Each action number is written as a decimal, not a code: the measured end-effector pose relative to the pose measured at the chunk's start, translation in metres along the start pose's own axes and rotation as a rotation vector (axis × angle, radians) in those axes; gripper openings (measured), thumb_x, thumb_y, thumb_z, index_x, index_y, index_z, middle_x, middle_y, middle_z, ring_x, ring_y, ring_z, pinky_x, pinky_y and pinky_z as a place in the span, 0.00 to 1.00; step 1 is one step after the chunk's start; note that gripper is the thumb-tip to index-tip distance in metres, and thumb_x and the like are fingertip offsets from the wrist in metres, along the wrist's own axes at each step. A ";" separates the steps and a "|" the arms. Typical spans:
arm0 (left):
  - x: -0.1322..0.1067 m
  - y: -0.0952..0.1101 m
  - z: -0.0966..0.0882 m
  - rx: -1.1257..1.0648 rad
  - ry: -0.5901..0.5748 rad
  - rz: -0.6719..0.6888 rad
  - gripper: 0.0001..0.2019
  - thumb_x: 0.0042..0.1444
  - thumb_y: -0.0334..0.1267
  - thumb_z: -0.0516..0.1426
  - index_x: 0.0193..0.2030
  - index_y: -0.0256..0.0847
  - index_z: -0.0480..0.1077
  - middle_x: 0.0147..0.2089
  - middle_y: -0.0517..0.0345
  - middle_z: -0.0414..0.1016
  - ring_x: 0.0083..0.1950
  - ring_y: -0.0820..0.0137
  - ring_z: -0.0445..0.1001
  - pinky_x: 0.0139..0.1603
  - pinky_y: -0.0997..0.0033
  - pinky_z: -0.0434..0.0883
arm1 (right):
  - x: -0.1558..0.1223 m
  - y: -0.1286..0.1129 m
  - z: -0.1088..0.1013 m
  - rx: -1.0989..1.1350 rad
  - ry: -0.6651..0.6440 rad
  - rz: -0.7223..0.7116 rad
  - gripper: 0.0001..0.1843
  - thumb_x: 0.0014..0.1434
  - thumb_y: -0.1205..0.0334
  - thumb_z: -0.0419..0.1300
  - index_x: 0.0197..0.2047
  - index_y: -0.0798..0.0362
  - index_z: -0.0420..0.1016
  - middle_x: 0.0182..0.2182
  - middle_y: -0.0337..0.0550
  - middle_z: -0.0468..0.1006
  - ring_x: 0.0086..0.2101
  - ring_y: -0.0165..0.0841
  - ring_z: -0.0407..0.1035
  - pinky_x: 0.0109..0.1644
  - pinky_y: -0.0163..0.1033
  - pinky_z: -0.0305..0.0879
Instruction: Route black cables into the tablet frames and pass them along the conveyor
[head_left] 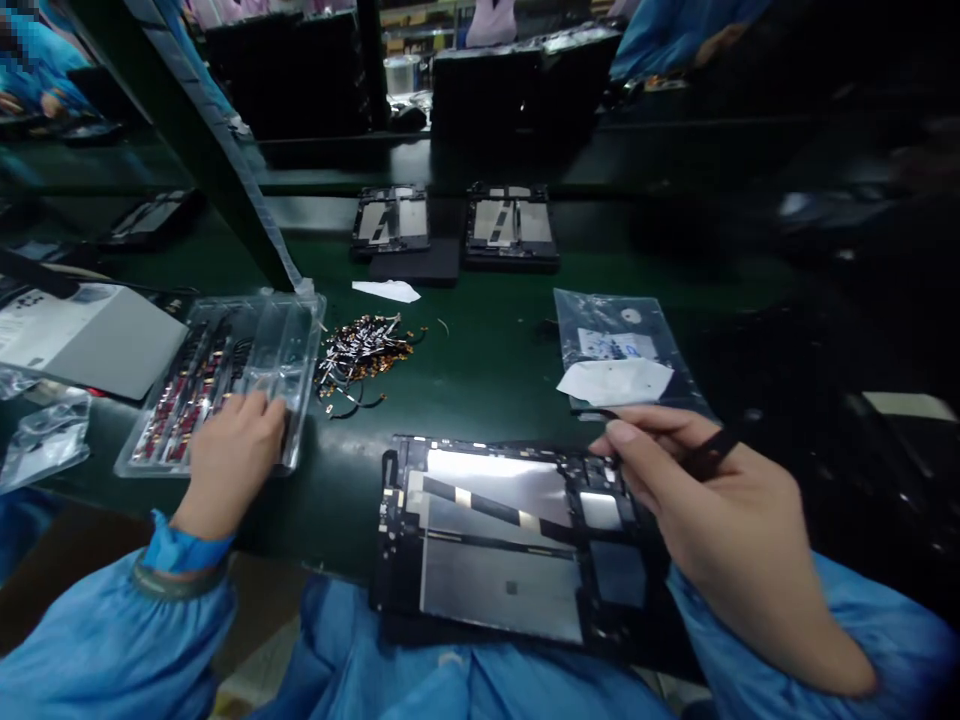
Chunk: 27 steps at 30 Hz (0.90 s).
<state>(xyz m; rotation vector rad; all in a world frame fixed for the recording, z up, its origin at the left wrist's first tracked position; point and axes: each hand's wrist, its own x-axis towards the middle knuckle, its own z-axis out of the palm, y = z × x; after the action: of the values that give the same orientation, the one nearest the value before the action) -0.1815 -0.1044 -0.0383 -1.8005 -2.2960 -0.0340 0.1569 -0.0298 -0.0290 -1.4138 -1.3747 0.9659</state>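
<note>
My left hand (241,432) reaches into a clear plastic compartment tray (306,385), its fingers bent down and close together. Their tips are hidden, so what they pinch does not show. Rows of small red and dark parts (180,410) fill the tray's left compartments. Pinched in my right hand (720,500) are slim black tweezers (720,445), held over the upper right corner of an opened tablet (502,590). Silver battery plates and a dark striped ribbon cable (487,507) show inside the tablet, which lies at the bench's front edge.
A pile of small flex cables (367,350) lies right of the tray. Behind the tablet is a clear bag (611,318) with white paper (615,380) on it. Two more opened tablets (391,220) (512,225) sit farther back. A green post (202,150) slants at left.
</note>
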 end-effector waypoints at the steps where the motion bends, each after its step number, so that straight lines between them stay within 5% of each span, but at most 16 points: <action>1: -0.003 0.000 -0.001 0.074 -0.065 0.099 0.14 0.58 0.26 0.44 0.26 0.40 0.64 0.30 0.50 0.66 0.34 0.61 0.65 0.28 0.67 0.51 | -0.001 0.001 -0.001 -0.062 0.041 -0.061 0.11 0.53 0.52 0.64 0.35 0.49 0.77 0.24 0.41 0.79 0.23 0.32 0.71 0.25 0.36 0.66; 3: -0.009 0.003 -0.006 0.182 -0.137 0.229 0.15 0.55 0.23 0.42 0.28 0.39 0.66 0.30 0.47 0.67 0.34 0.58 0.65 0.28 0.66 0.50 | -0.003 0.007 -0.002 -0.225 0.044 -0.270 0.06 0.58 0.57 0.61 0.37 0.48 0.77 0.27 0.40 0.80 0.28 0.33 0.74 0.31 0.37 0.69; 6: -0.011 0.015 -0.016 0.249 -0.091 0.260 0.14 0.57 0.24 0.43 0.29 0.37 0.67 0.27 0.48 0.66 0.32 0.58 0.66 0.27 0.65 0.52 | -0.005 0.023 0.001 -0.474 -0.078 -0.704 0.07 0.60 0.66 0.58 0.42 0.51 0.76 0.32 0.42 0.81 0.30 0.32 0.75 0.35 0.35 0.70; 10: 0.005 0.055 -0.012 -0.068 0.065 0.398 0.12 0.63 0.39 0.48 0.36 0.37 0.71 0.36 0.46 0.73 0.39 0.59 0.71 0.35 0.63 0.64 | -0.008 0.046 0.013 -0.740 -0.143 -1.065 0.13 0.61 0.73 0.54 0.47 0.58 0.74 0.37 0.48 0.82 0.34 0.33 0.76 0.38 0.36 0.69; 13: 0.019 0.092 0.004 -0.422 -0.045 0.752 0.13 0.64 0.38 0.48 0.50 0.37 0.69 0.53 0.46 0.72 0.53 0.61 0.70 0.53 0.58 0.66 | -0.010 0.052 0.019 -0.840 -0.213 -1.153 0.14 0.61 0.74 0.51 0.46 0.61 0.75 0.39 0.52 0.81 0.34 0.35 0.75 0.37 0.38 0.69; 15: 0.022 0.110 0.014 -0.519 -0.142 0.883 0.13 0.65 0.37 0.48 0.51 0.37 0.68 0.55 0.47 0.72 0.55 0.62 0.69 0.56 0.57 0.65 | -0.012 0.052 0.019 -0.896 -0.257 -1.173 0.14 0.62 0.73 0.50 0.45 0.61 0.76 0.39 0.53 0.80 0.33 0.35 0.74 0.34 0.38 0.68; 20: 0.022 0.124 0.024 -0.624 -0.173 0.924 0.11 0.66 0.36 0.46 0.44 0.36 0.69 0.55 0.45 0.72 0.53 0.62 0.70 0.51 0.60 0.67 | -0.014 0.049 0.017 -0.958 -0.278 -1.171 0.15 0.62 0.73 0.48 0.44 0.62 0.75 0.41 0.53 0.80 0.32 0.34 0.73 0.31 0.37 0.64; 27: 0.024 0.124 0.020 -0.393 -0.189 1.075 0.09 0.62 0.29 0.51 0.47 0.40 0.68 0.63 0.53 0.66 0.54 0.60 0.67 0.46 0.61 0.64 | -0.015 0.044 0.019 -0.950 -0.302 -1.157 0.16 0.64 0.73 0.46 0.45 0.62 0.74 0.39 0.52 0.80 0.32 0.34 0.72 0.31 0.38 0.65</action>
<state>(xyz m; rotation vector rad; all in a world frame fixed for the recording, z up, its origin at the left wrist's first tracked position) -0.0713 -0.0475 -0.0682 -3.0956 -1.1649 -0.1448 0.1500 -0.0414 -0.0770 -0.7346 -2.5943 -0.3248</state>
